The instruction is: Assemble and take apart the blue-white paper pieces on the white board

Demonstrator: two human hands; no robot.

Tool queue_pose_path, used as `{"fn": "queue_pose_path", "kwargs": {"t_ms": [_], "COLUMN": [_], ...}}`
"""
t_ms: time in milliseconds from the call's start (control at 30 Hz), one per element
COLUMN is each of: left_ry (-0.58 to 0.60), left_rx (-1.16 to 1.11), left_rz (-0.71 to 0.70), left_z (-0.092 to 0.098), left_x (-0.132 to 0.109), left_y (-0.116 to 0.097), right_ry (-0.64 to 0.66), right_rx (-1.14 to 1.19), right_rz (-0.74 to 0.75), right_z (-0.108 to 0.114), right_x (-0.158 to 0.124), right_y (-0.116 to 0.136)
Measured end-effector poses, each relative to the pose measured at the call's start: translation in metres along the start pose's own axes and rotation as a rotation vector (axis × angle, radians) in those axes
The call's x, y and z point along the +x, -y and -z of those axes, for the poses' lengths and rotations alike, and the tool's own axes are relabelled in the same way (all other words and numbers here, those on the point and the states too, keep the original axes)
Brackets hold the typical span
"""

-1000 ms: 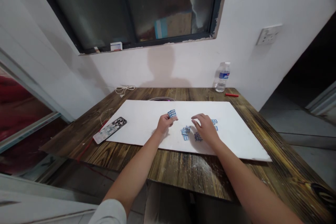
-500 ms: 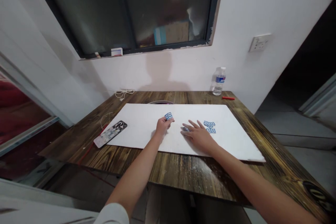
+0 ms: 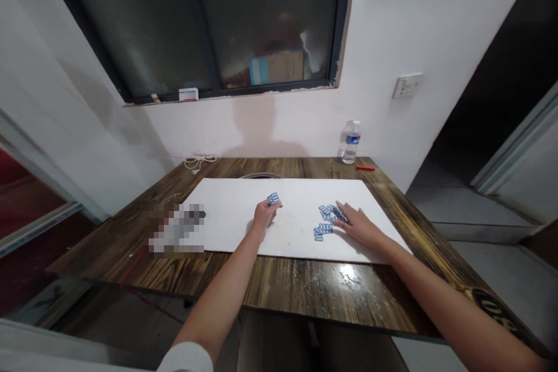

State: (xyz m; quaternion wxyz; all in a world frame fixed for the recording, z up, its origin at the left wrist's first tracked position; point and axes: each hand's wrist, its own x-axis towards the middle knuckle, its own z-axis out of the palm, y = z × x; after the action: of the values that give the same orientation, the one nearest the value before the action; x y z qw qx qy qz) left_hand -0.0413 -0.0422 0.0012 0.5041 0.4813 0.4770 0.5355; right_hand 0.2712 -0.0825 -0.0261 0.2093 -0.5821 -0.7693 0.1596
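Observation:
Between the thumb and fingers of my left hand (image 3: 265,215) are several small blue-and-white cards (image 3: 273,198), fanned slightly and held above the white board. My right hand (image 3: 360,225) is open, its fingers apart at the right side of a loose pile of similar blue-and-white cards (image 3: 324,229). The fingertips cover part of this pile, so I cannot tell whether they press on it. The cards overlap at odd angles, and their print is too small to read.
A white board (image 3: 296,186) lies on the dark wooden table (image 3: 296,285). At its left is a pixelated patch (image 3: 178,229). Near the wall are a water bottle (image 3: 351,144), a red pen-like stick (image 3: 365,168) and a white cable (image 3: 200,160).
My right hand has moved right across the cards, uncovering more of the pile on its left side. My left hand still holds its cards. The camera view has shifted slightly.

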Motion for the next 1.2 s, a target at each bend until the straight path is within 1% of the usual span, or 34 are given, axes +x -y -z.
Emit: {"fn": "queue_pose_path", "kwargs": {"t_ms": [133, 200, 267, 367, 467, 567, 633, 733, 867, 933, 1000, 1067, 1133, 1200], "left_ry": [0.010, 0.010, 0.006, -0.002, 0.001, 0.055, 0.114, 0.181, 0.183, 0.202, 0.246, 0.285, 0.324, 0.389], "left_rx": [-0.017, -0.017, -0.014, 0.005, 0.073, 0.203, 0.273, 0.316, 0.402, 0.476, 0.555, 0.612, 0.617, 0.606], "left_rz": [0.022, 0.027, 0.020, 0.015, 0.002, -0.061, -0.093, -0.093, -0.104, -0.119, -0.132, -0.142, -0.135, -0.110], "left_z": [0.001, 0.002, 0.003, 0.003, 0.001, -0.002, -0.004, -0.005, -0.005, -0.005, -0.004, -0.003, -0.002, -0.001], "left_x": [0.002, 0.003, 0.004, 0.003, 0.000, -0.004, -0.007, -0.009, -0.008, -0.008, -0.008, -0.009, -0.009, -0.008], "left_y": [0.001, 0.002, 0.003, 0.003, 0.000, -0.003, -0.005, -0.005, -0.003, -0.003, -0.004, -0.005, -0.005, -0.004], "right_ry": [0.107, 0.128, 0.100, 0.039, 0.013, 0.006, -0.047, -0.198, -0.431, -0.513, -0.548, -0.547, -0.535, -0.523], "right_rx": [0.002, -0.006, -0.003, 0.007, 0.006, 0.006, -0.004, 0.010, 0.141, 0.228, 0.290, 0.319, 0.328, 0.328], "right_rz": [0.133, 0.176, 0.164, 0.179, 0.257, 0.332, 0.314, 0.235, 0.184, 0.137, 0.068, 0.016, -0.006, -0.009], "right_z": [-0.012, -0.019, -0.026, -0.033, -0.037, -0.036, -0.033, -0.026, -0.019, -0.017, -0.016, -0.016, -0.015, -0.015], "right_x": [-0.005, -0.005, -0.001, 0.008, 0.016, 0.016, 0.012, 0.004, -0.005, -0.007, -0.008, -0.008, -0.007, -0.007], "right_y": [0.033, 0.047, 0.055, 0.061, 0.063, 0.068, 0.071, 0.070, 0.059, 0.052, 0.048, 0.046, 0.046, 0.048]}}
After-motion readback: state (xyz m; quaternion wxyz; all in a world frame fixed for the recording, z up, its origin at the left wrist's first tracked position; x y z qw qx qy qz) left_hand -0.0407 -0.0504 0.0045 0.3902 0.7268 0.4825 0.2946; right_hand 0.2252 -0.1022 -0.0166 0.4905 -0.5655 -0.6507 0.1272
